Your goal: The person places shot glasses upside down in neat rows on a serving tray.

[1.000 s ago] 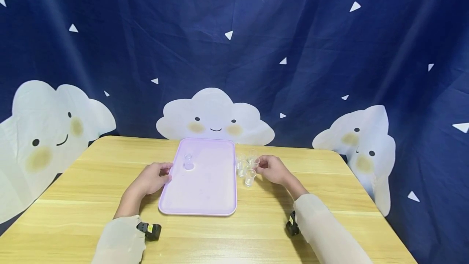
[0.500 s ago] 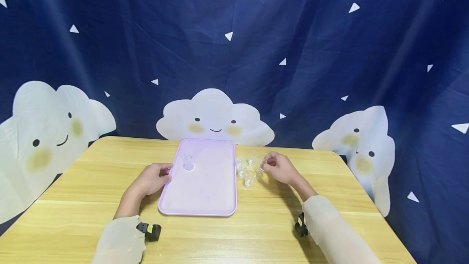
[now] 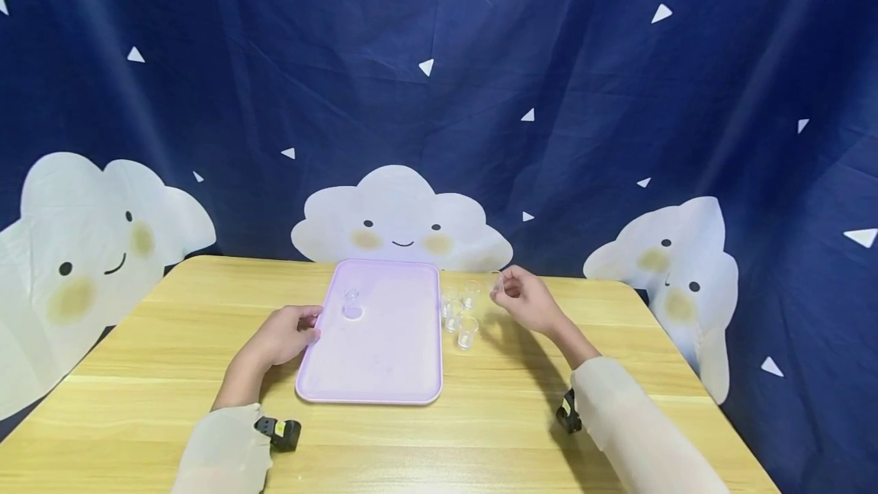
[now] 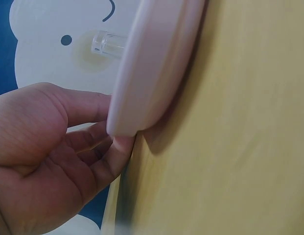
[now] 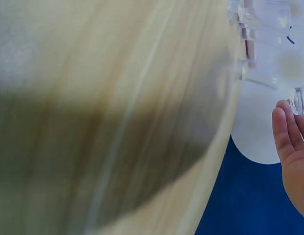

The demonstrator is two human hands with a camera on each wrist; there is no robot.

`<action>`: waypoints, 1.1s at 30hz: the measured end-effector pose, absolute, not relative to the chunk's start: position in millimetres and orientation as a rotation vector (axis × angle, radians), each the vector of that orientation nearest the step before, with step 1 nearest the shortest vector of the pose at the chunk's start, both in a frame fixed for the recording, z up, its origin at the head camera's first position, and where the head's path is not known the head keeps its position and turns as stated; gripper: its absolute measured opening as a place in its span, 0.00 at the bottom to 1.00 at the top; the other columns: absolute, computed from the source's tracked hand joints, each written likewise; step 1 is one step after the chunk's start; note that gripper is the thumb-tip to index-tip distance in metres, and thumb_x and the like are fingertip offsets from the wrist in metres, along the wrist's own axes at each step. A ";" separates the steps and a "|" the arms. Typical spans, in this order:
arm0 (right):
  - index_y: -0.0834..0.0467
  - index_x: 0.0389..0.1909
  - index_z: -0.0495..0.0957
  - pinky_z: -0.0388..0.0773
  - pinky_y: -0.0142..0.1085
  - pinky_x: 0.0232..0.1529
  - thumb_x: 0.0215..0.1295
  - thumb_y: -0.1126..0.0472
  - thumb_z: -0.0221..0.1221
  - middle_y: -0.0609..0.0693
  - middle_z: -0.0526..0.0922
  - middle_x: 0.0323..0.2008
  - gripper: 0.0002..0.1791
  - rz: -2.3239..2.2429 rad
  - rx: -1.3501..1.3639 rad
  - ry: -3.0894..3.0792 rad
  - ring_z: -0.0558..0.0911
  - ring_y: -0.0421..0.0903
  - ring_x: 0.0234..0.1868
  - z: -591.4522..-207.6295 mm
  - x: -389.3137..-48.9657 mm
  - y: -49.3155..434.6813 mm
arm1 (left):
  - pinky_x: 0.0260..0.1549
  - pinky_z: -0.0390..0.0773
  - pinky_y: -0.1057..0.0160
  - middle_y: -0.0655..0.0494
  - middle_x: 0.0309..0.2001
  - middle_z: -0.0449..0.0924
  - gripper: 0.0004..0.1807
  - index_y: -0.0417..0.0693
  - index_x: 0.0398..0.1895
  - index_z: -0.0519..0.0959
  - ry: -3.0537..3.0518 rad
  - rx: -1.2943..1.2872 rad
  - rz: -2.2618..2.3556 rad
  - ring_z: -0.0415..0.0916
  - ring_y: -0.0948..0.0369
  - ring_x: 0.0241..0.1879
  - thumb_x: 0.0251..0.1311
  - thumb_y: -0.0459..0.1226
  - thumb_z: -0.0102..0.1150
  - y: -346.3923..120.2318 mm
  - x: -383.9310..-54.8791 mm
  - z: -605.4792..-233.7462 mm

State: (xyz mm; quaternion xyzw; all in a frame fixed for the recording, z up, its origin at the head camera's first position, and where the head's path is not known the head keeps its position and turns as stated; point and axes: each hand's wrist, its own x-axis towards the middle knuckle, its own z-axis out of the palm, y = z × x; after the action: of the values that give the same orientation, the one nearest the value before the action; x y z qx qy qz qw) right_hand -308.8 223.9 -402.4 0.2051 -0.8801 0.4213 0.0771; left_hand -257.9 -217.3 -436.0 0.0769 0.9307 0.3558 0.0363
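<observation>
My left hand (image 3: 283,335) grips the left rim of a lilac tray (image 3: 384,357); in the left wrist view the thumb lies at the upper side of the rim and fingers reach beneath. One small clear shot glass (image 3: 352,303) stands on the tray near its left side. My right hand (image 3: 528,299) pinches another clear shot glass (image 5: 298,101) between thumb and fingers, held above the table. To its left, several more clear shot glasses (image 3: 466,334) stand in a cluster beside the tray's right edge. The right wrist view cuts off part of the right hand.
A light wooden table (image 3: 370,448) bears everything. Behind it hangs a dark blue curtain (image 3: 583,136) with white clouds and triangles. A small black camera (image 3: 280,433) sits on the left wrist, another black camera (image 3: 568,412) on the right.
My right hand has taken a shot glass out of the cluster, moving it right and then upward off the table. The left hand and the tray have stayed in place.
</observation>
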 end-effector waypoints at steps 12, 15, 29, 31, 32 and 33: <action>0.60 0.41 0.77 0.80 0.34 0.37 0.65 0.63 0.65 0.49 0.82 0.32 0.09 1.180 0.688 -2.612 0.83 0.43 0.34 -383.1 -307.7 204.8 | 0.61 0.72 0.36 0.34 0.55 0.81 0.25 0.27 0.67 0.72 2.856 0.229 1.095 0.75 0.39 0.59 0.68 0.29 0.57 -218.3 -257.7 -436.2; 0.61 0.42 0.78 0.79 0.33 0.34 0.64 0.64 0.65 0.49 0.81 0.31 0.09 1.190 0.729 -2.607 0.82 0.43 0.32 -378.4 -306.8 195.7 | 0.62 0.71 0.36 0.34 0.56 0.80 0.25 0.27 0.67 0.71 2.851 0.222 1.092 0.75 0.38 0.60 0.69 0.29 0.57 -218.5 -257.7 -436.4; 0.60 0.43 0.78 0.77 0.32 0.32 0.63 0.64 0.66 0.48 0.79 0.31 0.10 1.169 0.886 -2.578 0.78 0.41 0.29 -365.5 -305.8 160.2 | 0.61 0.73 0.38 0.34 0.55 0.81 0.25 0.26 0.66 0.72 2.862 0.242 1.096 0.76 0.39 0.58 0.68 0.28 0.57 -218.0 -257.8 -436.7; 0.61 0.44 0.78 0.78 0.32 0.32 0.63 0.64 0.66 0.48 0.80 0.31 0.11 1.157 0.893 -2.581 0.79 0.42 0.30 -365.0 -306.5 155.9 | 0.60 0.74 0.38 0.33 0.54 0.81 0.25 0.25 0.66 0.72 2.867 0.256 1.095 0.77 0.40 0.57 0.68 0.28 0.57 -217.9 -258.1 -436.6; 0.61 0.44 0.79 0.78 0.33 0.33 0.63 0.64 0.66 0.48 0.80 0.32 0.11 1.152 0.894 -2.586 0.79 0.42 0.31 -364.9 -306.8 153.8 | 0.60 0.74 0.38 0.33 0.54 0.81 0.25 0.25 0.66 0.72 2.868 0.258 1.095 0.77 0.40 0.57 0.68 0.28 0.57 -217.8 -258.0 -436.5; 0.61 0.45 0.79 0.79 0.33 0.33 0.63 0.64 0.66 0.48 0.80 0.32 0.11 1.149 0.897 -2.590 0.79 0.42 0.31 -364.7 -307.3 151.6 | 0.60 0.74 0.38 0.33 0.54 0.81 0.25 0.25 0.66 0.72 2.867 0.257 1.096 0.77 0.40 0.57 0.68 0.28 0.57 -217.8 -258.1 -436.5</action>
State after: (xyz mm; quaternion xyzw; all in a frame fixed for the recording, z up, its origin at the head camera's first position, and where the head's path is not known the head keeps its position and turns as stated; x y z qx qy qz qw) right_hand -307.3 151.6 -364.7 0.3009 -0.8682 0.3853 0.0848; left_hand -258.1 -217.8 -436.5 0.0835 0.9304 0.3556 0.0306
